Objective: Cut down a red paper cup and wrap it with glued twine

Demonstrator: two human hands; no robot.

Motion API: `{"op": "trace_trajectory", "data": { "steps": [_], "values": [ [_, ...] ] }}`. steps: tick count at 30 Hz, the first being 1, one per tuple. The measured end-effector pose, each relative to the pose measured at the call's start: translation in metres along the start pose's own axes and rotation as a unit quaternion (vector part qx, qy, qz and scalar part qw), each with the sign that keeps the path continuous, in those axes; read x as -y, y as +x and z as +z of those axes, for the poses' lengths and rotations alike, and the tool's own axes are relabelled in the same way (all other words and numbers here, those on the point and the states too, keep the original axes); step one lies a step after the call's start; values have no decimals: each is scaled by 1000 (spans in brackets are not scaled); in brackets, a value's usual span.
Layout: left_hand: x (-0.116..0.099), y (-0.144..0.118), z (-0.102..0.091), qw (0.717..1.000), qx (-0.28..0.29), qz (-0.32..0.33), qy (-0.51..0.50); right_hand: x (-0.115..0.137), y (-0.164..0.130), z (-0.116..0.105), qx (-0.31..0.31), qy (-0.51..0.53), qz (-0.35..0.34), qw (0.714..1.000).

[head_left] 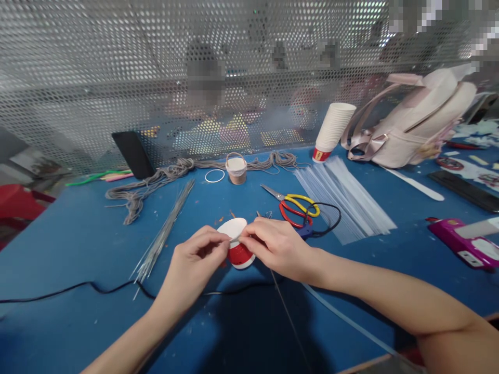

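A red and white paper cup (240, 255) is tilted with its white opening (233, 227) facing up, between my two hands. My left hand (202, 252) pinches its near rim with thumb and forefinger. Just beside it, my right hand (278, 244) is closed in a pinch at the same rim; a thin pale edge or cord shows between the fingertips, too small to tell which. A thin grey cord (286, 309) hangs down from under my right hand. Scissors (298, 205) with red and yellow handles lie beyond that hand.
Behind stand a small wrapped cup with a handle (236, 170), a stack of paper cups (333, 130) and a pink backpack (417, 124). Grey cord (175, 171), a white ring (214, 176), thin sticks (166, 231), clear strips (346, 202), a black phone (133, 154) and a black cable (83, 284) lie around.
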State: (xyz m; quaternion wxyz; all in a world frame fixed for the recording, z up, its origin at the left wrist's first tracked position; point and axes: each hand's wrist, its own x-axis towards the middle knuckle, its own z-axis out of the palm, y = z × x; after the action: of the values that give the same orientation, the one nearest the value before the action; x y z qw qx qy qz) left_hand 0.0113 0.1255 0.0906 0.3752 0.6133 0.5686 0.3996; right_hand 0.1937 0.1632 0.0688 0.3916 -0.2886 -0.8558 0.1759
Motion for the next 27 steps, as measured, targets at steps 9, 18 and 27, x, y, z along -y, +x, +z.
{"op": "trace_trajectory", "data": {
  "steps": [9, 18, 27],
  "values": [
    [4, 1, 1, 1000, -7, -3, -4, 0, -2, 2, 0, -22, -22, 1000],
    [0, 2, 0, 1000, -14, 18, 16, 4, -3, 2, -2, -49, -59, 997],
    [5, 1, -1, 1000, -4, 23, 11, 3, -3, 2, -26, -30, -55, 998]
  ]
}}
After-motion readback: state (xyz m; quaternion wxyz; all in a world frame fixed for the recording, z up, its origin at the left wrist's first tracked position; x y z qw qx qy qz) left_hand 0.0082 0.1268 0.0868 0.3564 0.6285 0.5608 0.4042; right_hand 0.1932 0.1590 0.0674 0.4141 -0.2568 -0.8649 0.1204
